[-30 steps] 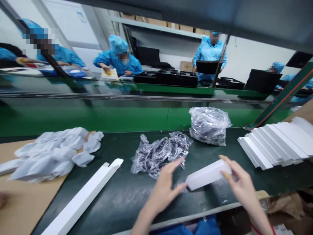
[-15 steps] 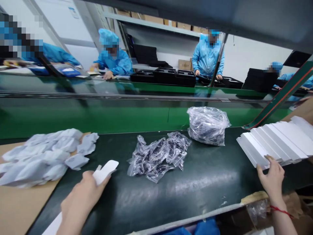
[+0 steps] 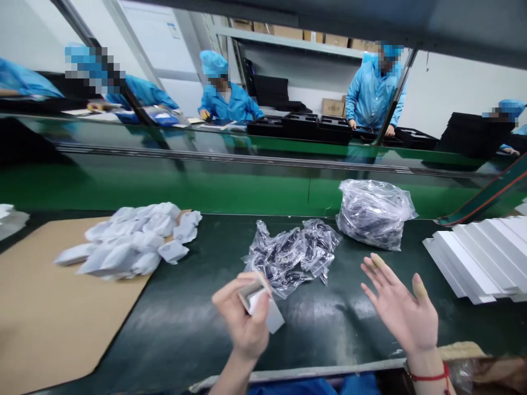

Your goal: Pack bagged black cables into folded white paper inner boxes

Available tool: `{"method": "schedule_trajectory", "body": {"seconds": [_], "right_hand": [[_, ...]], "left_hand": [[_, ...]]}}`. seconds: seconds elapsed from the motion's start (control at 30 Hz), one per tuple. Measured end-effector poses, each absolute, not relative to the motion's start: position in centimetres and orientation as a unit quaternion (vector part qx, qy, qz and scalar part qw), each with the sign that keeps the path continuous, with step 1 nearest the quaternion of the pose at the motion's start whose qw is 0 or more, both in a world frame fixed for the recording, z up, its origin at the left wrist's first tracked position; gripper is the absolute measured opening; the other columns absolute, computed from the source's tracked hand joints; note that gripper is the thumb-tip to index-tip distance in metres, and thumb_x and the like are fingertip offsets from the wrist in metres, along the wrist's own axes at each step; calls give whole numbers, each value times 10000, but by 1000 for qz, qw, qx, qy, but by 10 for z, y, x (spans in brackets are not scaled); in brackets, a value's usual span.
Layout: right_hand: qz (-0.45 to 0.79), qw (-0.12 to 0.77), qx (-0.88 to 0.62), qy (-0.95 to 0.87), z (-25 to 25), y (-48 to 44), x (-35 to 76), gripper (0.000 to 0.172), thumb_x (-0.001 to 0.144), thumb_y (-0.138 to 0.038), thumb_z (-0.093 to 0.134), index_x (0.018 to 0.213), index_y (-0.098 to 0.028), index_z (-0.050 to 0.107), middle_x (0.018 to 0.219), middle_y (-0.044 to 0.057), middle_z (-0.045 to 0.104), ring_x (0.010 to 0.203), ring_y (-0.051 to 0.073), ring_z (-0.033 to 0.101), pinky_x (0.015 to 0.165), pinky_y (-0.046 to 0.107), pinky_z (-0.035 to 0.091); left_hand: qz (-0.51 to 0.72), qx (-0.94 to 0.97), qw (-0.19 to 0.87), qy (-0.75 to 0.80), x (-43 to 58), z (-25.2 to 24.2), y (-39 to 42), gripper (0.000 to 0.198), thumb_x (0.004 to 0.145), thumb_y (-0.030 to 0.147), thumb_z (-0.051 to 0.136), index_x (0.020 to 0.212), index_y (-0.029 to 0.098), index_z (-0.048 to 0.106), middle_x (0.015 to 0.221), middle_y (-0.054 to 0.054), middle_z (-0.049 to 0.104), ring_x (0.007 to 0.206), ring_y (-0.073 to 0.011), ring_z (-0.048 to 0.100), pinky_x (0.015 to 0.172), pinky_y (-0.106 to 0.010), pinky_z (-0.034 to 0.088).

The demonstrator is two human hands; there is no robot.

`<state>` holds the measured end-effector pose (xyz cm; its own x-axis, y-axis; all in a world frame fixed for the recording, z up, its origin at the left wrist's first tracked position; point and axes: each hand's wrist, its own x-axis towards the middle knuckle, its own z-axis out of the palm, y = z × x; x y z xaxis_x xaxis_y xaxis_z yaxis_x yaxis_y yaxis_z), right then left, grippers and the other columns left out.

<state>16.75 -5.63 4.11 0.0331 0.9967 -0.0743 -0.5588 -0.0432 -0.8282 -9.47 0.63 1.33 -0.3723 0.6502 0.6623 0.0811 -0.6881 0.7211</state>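
My left hand (image 3: 242, 329) is closed around a small white carton (image 3: 275, 317), held tilted above the green work surface, its near end uncovered. To the right, my right hand (image 3: 405, 318) hovers palm up with its fingers spread, holding nothing; yellowish covers sit on some fingertips. Just beyond the carton lies a loose pile of small clear bags (image 3: 288, 252) with dark parts inside. A larger clear plastic bag (image 3: 374, 216), full of similar dark contents, stands behind my right hand. A row of white cartons (image 3: 481, 260) lies on the right.
White wrapped packets (image 3: 132, 241) are heaped on a brown cardboard sheet (image 3: 66, 318) at left. A green barrier (image 3: 230, 189) runs along the back. Beyond it, people in blue gowns work near black trays (image 3: 304, 129). A slanted post (image 3: 486, 192) rises at right.
My left hand has moved right and turned the carton so its uncovered end shows. My right hand has left the carton row, moved left and turned palm up. The view has shifted left.
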Motion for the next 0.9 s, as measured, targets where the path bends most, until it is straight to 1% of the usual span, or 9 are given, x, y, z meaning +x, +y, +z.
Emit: {"method": "schedule_trajectory", "body": {"seconds": [0.1,0.2,0.33,0.4,0.47,0.57,0.67,0.83,0.9], "right_hand": [[619,608,-361,-343,40,-50,162,685,908,-691,208,1304,-304,611,1473,30,483,1394,208,410,1026,369,477],[535,577,-450,-423,28,-37,158,691,909,-698,193,1334,-301,567,1431,71,526,1331,235,487,985,416,503],[413,525,-570,-477,-11,-7,141,663,759,-617,639,1292,-231,561,1277,136,617,1199,274,575,972,445,494],[383,514,-595,-485,-33,10,126,733,657,-525,766,1294,-229,557,1337,127,570,1211,280,550,957,438,500],[357,506,-608,-497,-51,25,112,789,630,-503,784,1330,-242,531,1414,114,504,1191,266,552,888,400,533],[340,495,-619,-506,-64,42,101,599,746,-498,726,1239,-188,585,1194,98,636,933,191,639,770,352,550],[326,495,-624,-510,-60,49,108,379,862,-465,654,1067,-147,630,983,46,669,838,146,639,804,360,539],[327,522,-604,-505,-12,23,147,523,727,-568,722,1074,-183,650,1120,100,689,944,212,669,857,356,553],[336,520,-599,-508,16,-2,163,499,742,-534,722,1106,-199,654,1167,97,686,976,220,679,852,327,560]], "left_hand": [[779,537,210,247,-68,9,1,167,864,254,601,990,246,490,760,30,607,623,-139,576,560,-258,497],[776,541,232,225,-50,1,-8,113,882,258,564,965,231,493,783,14,592,641,-134,568,565,-249,487],[732,576,258,257,-41,-11,-15,96,912,307,512,931,222,471,778,0,570,635,-140,563,563,-265,483],[716,585,257,281,-41,-15,-15,88,905,291,515,929,223,464,790,-9,574,647,-154,571,566,-287,488],[708,586,260,296,-41,-16,-13,89,889,258,536,930,227,463,799,-12,575,661,-166,579,569,-304,494],[709,579,267,301,-40,-17,-10,95,887,249,540,937,234,461,807,-6,569,658,-164,580,563,-302,489],[715,576,266,295,-39,-16,-9,95,905,283,521,950,235,452,812,0,561,660,-153,574,572,-287,480],[692,601,259,305,-35,-13,-9,124,923,325,516,965,234,443,819,-9,567,690,-157,595,606,-279,474],[674,616,253,318,-33,-10,-9,143,923,338,524,975,231,444,841,-21,574,690,-159,610,597,-273,472]]}}
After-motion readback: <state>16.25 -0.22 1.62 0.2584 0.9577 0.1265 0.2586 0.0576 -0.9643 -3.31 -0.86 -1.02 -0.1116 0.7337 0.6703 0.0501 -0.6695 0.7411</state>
